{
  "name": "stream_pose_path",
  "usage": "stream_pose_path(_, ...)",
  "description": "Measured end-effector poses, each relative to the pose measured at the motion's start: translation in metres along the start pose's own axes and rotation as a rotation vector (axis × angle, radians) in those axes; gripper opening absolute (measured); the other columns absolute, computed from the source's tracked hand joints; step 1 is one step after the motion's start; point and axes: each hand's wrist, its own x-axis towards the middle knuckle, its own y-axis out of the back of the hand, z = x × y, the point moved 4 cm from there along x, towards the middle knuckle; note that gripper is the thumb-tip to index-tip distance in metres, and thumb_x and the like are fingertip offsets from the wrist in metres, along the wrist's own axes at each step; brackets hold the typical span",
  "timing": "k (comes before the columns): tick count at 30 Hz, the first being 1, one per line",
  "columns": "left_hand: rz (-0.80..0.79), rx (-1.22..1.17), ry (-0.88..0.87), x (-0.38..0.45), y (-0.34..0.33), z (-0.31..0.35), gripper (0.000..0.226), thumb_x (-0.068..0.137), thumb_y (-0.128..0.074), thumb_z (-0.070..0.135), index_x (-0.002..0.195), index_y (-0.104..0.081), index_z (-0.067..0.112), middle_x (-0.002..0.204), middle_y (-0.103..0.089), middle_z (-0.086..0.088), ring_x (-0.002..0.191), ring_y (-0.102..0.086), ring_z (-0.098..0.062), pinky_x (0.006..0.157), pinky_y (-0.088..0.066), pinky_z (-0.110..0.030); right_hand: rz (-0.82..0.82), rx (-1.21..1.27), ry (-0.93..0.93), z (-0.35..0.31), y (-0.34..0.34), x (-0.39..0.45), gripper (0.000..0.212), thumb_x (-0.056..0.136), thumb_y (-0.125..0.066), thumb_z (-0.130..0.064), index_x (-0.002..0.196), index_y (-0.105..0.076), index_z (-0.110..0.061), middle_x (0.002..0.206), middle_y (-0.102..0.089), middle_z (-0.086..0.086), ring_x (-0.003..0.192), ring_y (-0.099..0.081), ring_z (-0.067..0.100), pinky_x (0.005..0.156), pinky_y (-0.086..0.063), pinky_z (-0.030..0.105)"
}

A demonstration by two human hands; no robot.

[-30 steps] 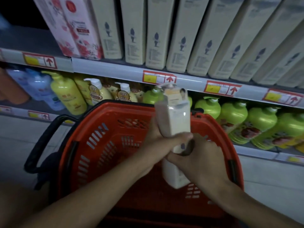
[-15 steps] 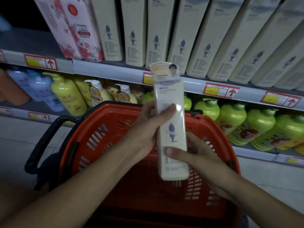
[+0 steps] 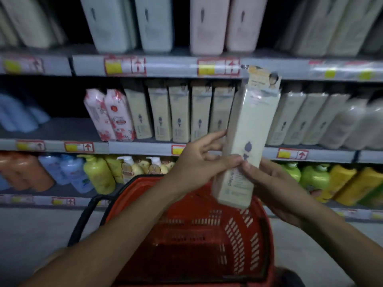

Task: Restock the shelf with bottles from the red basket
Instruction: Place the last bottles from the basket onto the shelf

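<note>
Moved: cream bottle [image 3: 247, 139] has risen from over the red basket [image 3: 209, 230] to the middle shelf [image 3: 323, 155] row.
Hands: left hand [image 3: 199, 162] and right hand [image 3: 275, 183] both clasp its lower half.
Handling: looks rigid, shrink-wrapped, probably slick and moderately heavy; grip low, steady the top.

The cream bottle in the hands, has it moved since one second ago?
Yes. The cream bottle rose from the red basket toward the middle shelf.
</note>
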Motion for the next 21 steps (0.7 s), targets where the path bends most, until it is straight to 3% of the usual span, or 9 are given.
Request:
stream_pose_path(3, -0.007, -0.012, -0.088, 0.009, -0.018, 0.053, 0.073, 0.079, -0.088, 0.022, 0.144, -0.054, 0.029, 0.122, -0.073, 0.001, 0.108, -0.072, -0.011, 0.098, -0.058, -0.035, 0.108, -0.104, 0.078, -0.058, 0.011, -0.017, 0.053, 0.082, -0.069, -0.039, 0.125, -0.069, -0.009, 0.122, -0.075, 0.01, 0.118, -0.07, 0.03, 0.103, -0.054, 0.05)
stream_pose_path(7, -0.052, 0.065, -0.205, 0.019, -0.053, 0.11, 0.07, 0.079, -0.087, 0.022, 0.137, -0.048, 0.03, 0.113, -0.077, 0.0, 0.102, -0.074, -0.012, 0.093, -0.061, -0.044, 0.134, -0.201, 0.219, -0.125, 0.038, -0.047, 0.046, 0.083, -0.074, -0.026, 0.128, -0.068, -0.018, 0.12, -0.076, 0.008, 0.108, -0.074, 0.026, 0.086, -0.061, 0.036)
stream_pose_path(12, -0.051, 0.21, -0.347, 0.031, -0.105, 0.155, 0.073, 0.079, -0.086, 0.028, 0.135, -0.04, 0.038, 0.117, -0.072, 0.008, 0.099, -0.07, 0.002, 0.083, -0.06, -0.025, 0.238, -0.197, 0.372, -0.172, 0.077, -0.069, 0.037, 0.093, -0.066, -0.025, 0.13, -0.069, -0.023, 0.118, -0.076, 0.006, 0.108, -0.074, 0.022, 0.075, -0.059, 0.027)
stream_pose_path(15, -0.071, 0.255, -0.422, 0.055, -0.137, 0.174, 0.072, 0.085, -0.082, 0.02, 0.14, -0.038, 0.037, 0.122, -0.071, 0.01, 0.098, -0.072, -0.001, 0.084, -0.06, -0.026, 0.307, -0.192, 0.415, -0.191, 0.106, -0.073, 0.036, 0.093, -0.068, -0.019, 0.128, -0.069, -0.025, 0.117, -0.076, 0.005, 0.105, -0.075, 0.018, 0.073, -0.059, 0.024)
stream_pose_path(18, -0.063, 0.331, -0.501, 0.086, -0.165, 0.191, 0.074, 0.088, -0.078, 0.022, 0.144, -0.033, 0.04, 0.132, -0.066, 0.012, 0.116, -0.065, -0.003, 0.094, -0.059, -0.035, 0.374, -0.252, 0.5, -0.217, 0.138, -0.07, 0.039, 0.091, -0.072, -0.01, 0.127, -0.069, -0.024, 0.109, -0.079, -0.002, 0.097, -0.076, 0.009, 0.072, -0.059, 0.017)
stream_pose_path(21, -0.028, 0.397, -0.576, 0.117, -0.191, 0.211, 0.069, 0.091, -0.074, 0.024, 0.143, -0.034, 0.045, 0.137, -0.062, 0.013, 0.124, -0.059, -0.003, 0.099, -0.058, -0.033, 0.414, -0.352, 0.587, -0.241, 0.17, -0.056, 0.045, 0.089, -0.075, -0.011, 0.13, -0.066, -0.025, 0.116, -0.077, -0.006, 0.106, -0.074, 0.011, 0.082, -0.059, 0.023)
